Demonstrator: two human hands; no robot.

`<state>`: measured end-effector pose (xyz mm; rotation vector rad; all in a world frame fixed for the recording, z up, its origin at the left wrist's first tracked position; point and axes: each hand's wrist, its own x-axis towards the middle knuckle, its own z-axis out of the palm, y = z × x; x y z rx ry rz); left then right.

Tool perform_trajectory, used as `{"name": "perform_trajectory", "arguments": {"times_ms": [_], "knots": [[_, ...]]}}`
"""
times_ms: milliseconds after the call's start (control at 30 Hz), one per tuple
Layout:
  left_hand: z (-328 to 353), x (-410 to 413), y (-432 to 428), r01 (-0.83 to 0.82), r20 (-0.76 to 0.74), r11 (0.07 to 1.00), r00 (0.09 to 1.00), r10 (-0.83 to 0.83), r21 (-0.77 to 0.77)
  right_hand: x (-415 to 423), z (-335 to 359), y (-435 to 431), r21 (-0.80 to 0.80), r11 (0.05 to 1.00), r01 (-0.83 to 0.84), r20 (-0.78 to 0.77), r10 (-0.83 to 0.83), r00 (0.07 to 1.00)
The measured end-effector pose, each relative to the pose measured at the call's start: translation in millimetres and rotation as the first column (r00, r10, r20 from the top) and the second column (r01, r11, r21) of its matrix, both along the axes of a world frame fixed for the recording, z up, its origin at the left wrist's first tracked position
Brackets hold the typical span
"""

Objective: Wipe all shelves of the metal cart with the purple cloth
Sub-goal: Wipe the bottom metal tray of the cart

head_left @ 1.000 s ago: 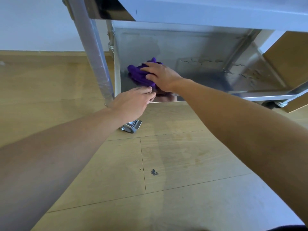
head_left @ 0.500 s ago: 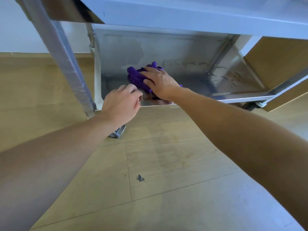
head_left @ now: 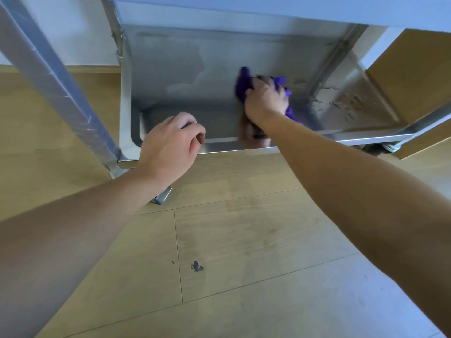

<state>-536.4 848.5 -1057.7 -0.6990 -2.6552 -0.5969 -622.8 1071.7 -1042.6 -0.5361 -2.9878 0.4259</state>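
Observation:
The metal cart's bottom shelf is a shiny steel tray low over the floor. My right hand reaches into it and grips the bunched purple cloth, pressing it on the shelf right of the middle. The cloth pokes out above and to the right of the fingers. My left hand holds the shelf's front rim near the left corner, its fingers curled over the edge. A higher shelf crosses the top of the view.
A slanted cart leg runs down the left side to a caster. A second caster sits at the right. Wooden furniture stands close to the right of the cart. Wooden floor with a dark spot lies below.
My right hand has slid the cloth rightward across the bottom shelf, away from the left corner. My left hand has stayed on the front rim. The view has shifted to the right.

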Motion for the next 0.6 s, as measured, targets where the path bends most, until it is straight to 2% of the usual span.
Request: {"name": "perform_trajectory", "arguments": {"times_ms": [67, 133, 200, 267, 367, 433, 467, 533, 600], "knots": [[1.0, -2.6, 3.8, -0.015, 0.009, 1.0, 1.0, 0.015, 0.022, -6.8, 0.8, -33.6, -0.013, 0.967, -0.254, 0.0, 0.254, 0.967], [2.9, -6.2, 8.0, -0.013, 0.009, 1.0, 1.0, 0.013, 0.023, -11.6, 2.4, -58.7, -0.033, 0.882, -0.47, 0.026, 0.47, 0.882], [4.2, -9.8, 14.0, -0.001, -0.006, 1.0, 1.0, 0.001, 0.028, -14.7, 3.8, -64.1, -0.08, 0.816, -0.573, 0.043, 0.577, 0.816], [5.7, -13.5, 21.3, 0.012, -0.001, 0.999, 1.0, -0.012, 0.047, -15.7, 5.6, -51.5, -0.123, 0.796, -0.593, 0.014, 0.599, 0.801], [6.2, -20.3, 29.0, 0.043, 0.028, 0.997, 0.999, -0.045, 0.067, -19.6, 4.1, -8.7, -0.077, 0.869, -0.488, -0.037, 0.487, 0.873], [3.1, -24.9, 28.8, 0.055, 0.042, 0.997, 0.997, -0.057, 0.06, -22.6, 2.5, 23.6, -0.094, 0.969, -0.227, -0.065, 0.221, 0.973], [0.5, -26.4, 27.9, 0.055, 0.048, 0.997, 0.997, -0.058, 0.058, -23.6, 2.4, 34.2, -0.131, 0.989, -0.068, -0.063, 0.06, 0.996], [-4.3, -26.6, 27.2, 0.05, 0.047, 0.998, 0.998, -0.052, 0.046, -26.0, 1.2, 36.3, -0.178, 0.97, 0.163, -0.023, -0.17, 0.985], [-6.7, -25.7, 28.9, 0.038, 0.039, 0.999, 0.998, -0.039, 0.031, -27.1, 0.6, 16.5, -0.112, 0.972, 0.205, -0.008, -0.208, 0.978]]}}
